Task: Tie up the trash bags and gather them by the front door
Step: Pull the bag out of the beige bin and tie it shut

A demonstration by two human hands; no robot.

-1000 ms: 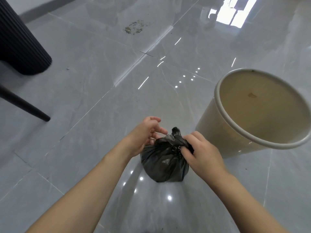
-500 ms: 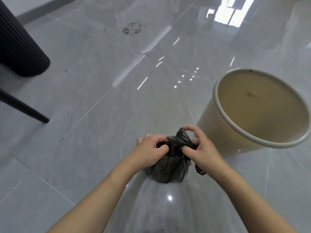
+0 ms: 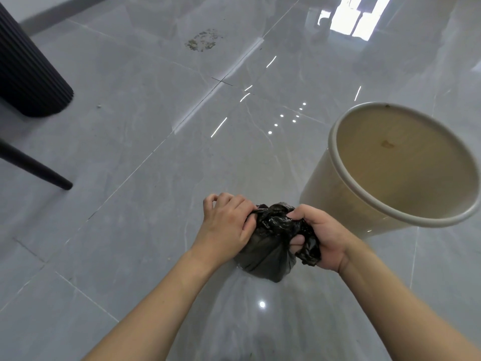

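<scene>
Two hands clench the small black plastic trash bag (image 3: 265, 259) on the near grey tiled floor (image 3: 130, 178), left of the cream round bin (image 3: 325, 194): left hand (image 3: 226, 225) and right hand (image 3: 322, 238) should pull the twisted ends evenly apart, low, until the knot bites.

A single head-worn camera is looking forward and steeply down from above, so both forearms are entering from the bottom edge and reaching away from it. It is sitting close over the left hand (image 3: 226, 225) and right hand (image 3: 322, 241), which are meeting just below the middle of the picture. The wide lens is bending the grey tiled floor (image 3: 145, 157) that is spreading beyond and beside the hands. There being only one view, nothing is being shared.
</scene>
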